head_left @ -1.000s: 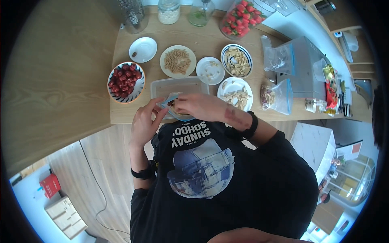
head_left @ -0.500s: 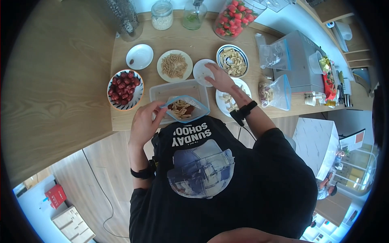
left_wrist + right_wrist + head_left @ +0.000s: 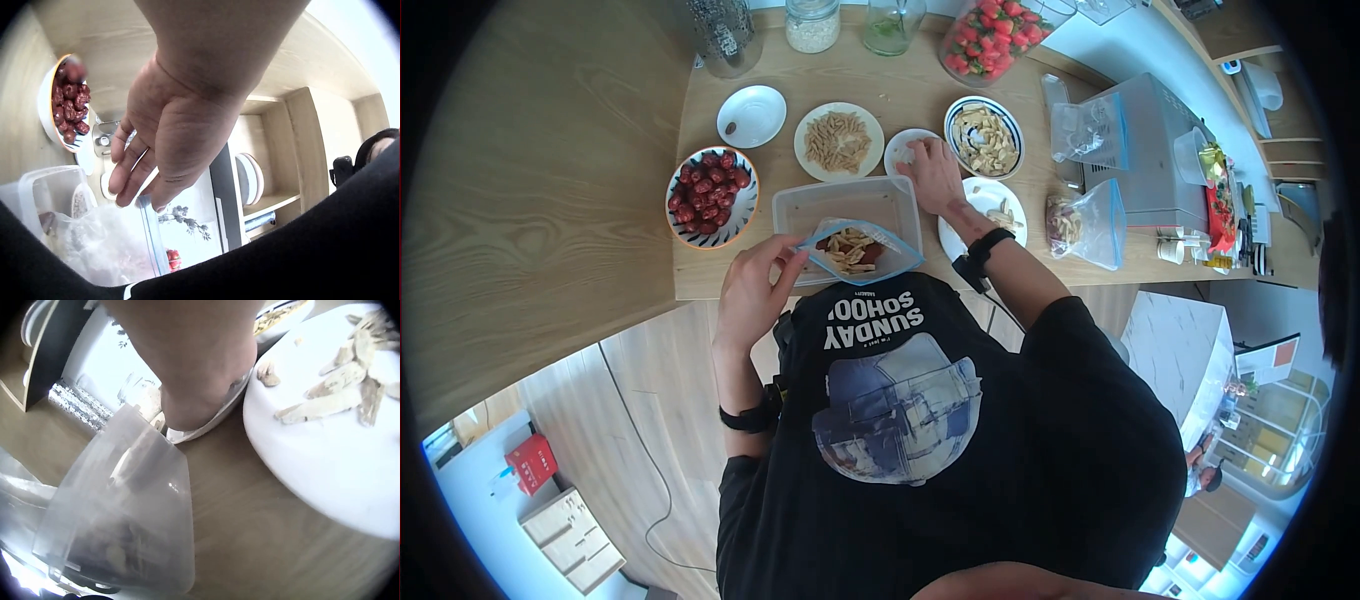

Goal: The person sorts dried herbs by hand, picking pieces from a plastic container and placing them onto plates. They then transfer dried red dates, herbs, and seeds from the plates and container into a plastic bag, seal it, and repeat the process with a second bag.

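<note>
My left hand (image 3: 752, 285) pinches the left corner of a clear zip bag (image 3: 898, 262) with a blue edge. The bag's mouth gapes, showing pale slices and dark red pieces inside. It sits in a clear plastic container (image 3: 790, 205) by the counter's front edge. In the left wrist view the thumb and fingers meet at the bag's blue strip (image 3: 152, 236). My right hand (image 3: 935, 178) reaches down onto a small white plate (image 3: 897, 150), fingertips at its surface. The forearm hides those fingertips in the right wrist view, so I cannot tell what they hold.
A bowl of red dates (image 3: 712, 200) stands left. Around the container are plates of pale strips (image 3: 837, 140), sliced pieces (image 3: 983, 140) and long slices (image 3: 1002, 218). Filled zip bags (image 3: 1090, 225) lie right, beside a grey appliance (image 3: 1155, 150). Strawberries (image 3: 995, 40) and jars line the back.
My right hand left the bag's mouth and moved up and right to the small white plate, where its spread fingers have since drawn closer together. My left hand stays on the bag's corner.
</note>
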`<state>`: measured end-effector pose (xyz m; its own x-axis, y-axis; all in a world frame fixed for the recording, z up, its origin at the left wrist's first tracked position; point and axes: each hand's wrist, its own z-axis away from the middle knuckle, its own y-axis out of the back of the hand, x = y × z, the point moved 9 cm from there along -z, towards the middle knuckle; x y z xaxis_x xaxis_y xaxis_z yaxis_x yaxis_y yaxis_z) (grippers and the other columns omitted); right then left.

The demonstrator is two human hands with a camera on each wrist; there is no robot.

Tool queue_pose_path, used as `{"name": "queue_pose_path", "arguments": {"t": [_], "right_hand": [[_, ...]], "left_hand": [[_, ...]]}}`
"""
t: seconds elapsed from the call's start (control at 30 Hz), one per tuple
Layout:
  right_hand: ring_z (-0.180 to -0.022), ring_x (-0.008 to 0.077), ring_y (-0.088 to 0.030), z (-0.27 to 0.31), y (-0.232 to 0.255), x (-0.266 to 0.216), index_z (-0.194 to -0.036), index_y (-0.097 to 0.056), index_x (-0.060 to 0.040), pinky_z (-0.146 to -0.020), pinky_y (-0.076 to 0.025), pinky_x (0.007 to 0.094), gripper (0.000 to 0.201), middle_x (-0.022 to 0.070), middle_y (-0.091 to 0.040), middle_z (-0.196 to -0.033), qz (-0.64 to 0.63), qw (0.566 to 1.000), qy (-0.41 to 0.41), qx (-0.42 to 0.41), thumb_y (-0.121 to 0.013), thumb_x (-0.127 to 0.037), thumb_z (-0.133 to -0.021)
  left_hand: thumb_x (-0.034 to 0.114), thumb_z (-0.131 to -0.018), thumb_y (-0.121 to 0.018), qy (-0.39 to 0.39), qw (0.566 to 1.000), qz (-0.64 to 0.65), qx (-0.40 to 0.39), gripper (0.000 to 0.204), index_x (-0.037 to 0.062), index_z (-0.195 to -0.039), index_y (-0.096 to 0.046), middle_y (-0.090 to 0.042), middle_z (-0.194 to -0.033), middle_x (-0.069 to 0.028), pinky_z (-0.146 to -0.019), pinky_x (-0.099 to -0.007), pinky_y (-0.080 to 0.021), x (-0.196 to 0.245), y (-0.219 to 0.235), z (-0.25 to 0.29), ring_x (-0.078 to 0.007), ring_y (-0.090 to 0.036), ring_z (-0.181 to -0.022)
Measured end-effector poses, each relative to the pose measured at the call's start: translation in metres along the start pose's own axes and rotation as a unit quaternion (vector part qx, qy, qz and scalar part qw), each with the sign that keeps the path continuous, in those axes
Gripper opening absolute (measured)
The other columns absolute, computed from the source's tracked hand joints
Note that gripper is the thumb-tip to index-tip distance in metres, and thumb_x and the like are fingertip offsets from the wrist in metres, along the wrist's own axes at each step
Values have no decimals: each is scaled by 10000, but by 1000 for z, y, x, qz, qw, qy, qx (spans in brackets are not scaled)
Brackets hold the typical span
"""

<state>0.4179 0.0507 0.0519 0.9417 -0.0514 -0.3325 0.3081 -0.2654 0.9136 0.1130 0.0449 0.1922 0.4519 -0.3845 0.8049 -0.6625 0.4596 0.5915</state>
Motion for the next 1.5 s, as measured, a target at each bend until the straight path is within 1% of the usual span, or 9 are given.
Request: {"name": "queue_pose_path", "arguments": {"t": [0.13,0.27,0.43,0.77,0.87,1.07,1.17,1.23,1.5], "right_hand": [[-1164,381,-483,-3,6,-8,-1239,-554,-47,-995,-380,494,491,200,-526,-1185,30,999,-27,-7,-627,-400,-905],[-1169,375,-481,-5,9,-11,-1240,-558,-57,-1000,-373,492,499,195,-527,-1187,31,999,-8,21,-624,-416,-900],[-1150,367,-487,-8,-3,-1,-1196,-568,-68,-987,-389,484,435,191,-528,-1181,20,1000,-14,-10,-631,-372,-891],[-1093,366,-507,-9,7,-9,-1123,-575,-61,-944,-417,468,342,192,-534,-1142,51,998,0,39,-639,-307,-894],[-1076,367,-514,-11,0,0,-1126,-579,-64,-921,-433,465,331,193,-536,-1111,43,999,-28,17,-630,-308,-908],[-1033,359,-549,-16,-3,1,-1106,-577,-86,-862,-477,469,275,176,-540,-1052,2,999,8,33,-596,-307,-943],[-1012,371,-576,-19,-9,11,-1082,-569,-90,-823,-509,478,241,179,-539,-1052,-20,999,-27,11,-578,-294,-955],[-997,382,-594,-19,-8,9,-1069,-553,-72,-772,-540,485,204,187,-538,-1054,3,1000,-21,11,-554,-246,-961],[-980,375,-616,-21,-12,12,-1033,-523,-15,-740,-566,471,176,188,-549,-1050,25,999,-18,27,-536,-148,-920]], "left_hand": [[128,-931,-659,-1,1000,-3,1,194,-12,-1066,-664,-688,-838,-147,-680,-357,-502,2,1,1,-246,-681,-727],[123,-929,-661,1,1000,-4,2,195,-13,-1068,-664,-686,-830,-143,-681,-357,-504,3,1,1,-247,-678,-722],[122,-928,-663,2,1000,-1,-2,185,-8,-1060,-668,-677,-808,-135,-681,-357,-504,3,0,-2,-246,-669,-712],[127,-922,-669,-13,1000,-12,4,193,-2,-1064,-674,-689,-842,-136,-687,-361,-506,4,0,-3,-246,-676,-727],[133,-922,-669,-9,1000,-13,0,198,-7,-1063,-675,-689,-841,-137,-688,-362,-507,4,-1,-3,-246,-675,-728],[136,-923,-670,-3,1000,-5,3,201,-9,-1061,-676,-687,-839,-142,-686,-364,-506,4,0,-2,-247,-670,-722],[111,-931,-661,13,1000,-9,-12,201,-3,-1096,-674,-690,-849,-123,-710,-332,-512,2,-1,0,-215,-652,-754],[109,-932,-660,10,1000,-4,-9,203,1,-1104,-673,-684,-835,-121,-711,-332,-512,0,-2,1,-215,-650,-748],[117,-921,-666,-4,1000,-7,1,190,-12,-1061,-666,-686,-842,-142,-680,-363,-507,5,0,1,-250,-673,-719]]}}
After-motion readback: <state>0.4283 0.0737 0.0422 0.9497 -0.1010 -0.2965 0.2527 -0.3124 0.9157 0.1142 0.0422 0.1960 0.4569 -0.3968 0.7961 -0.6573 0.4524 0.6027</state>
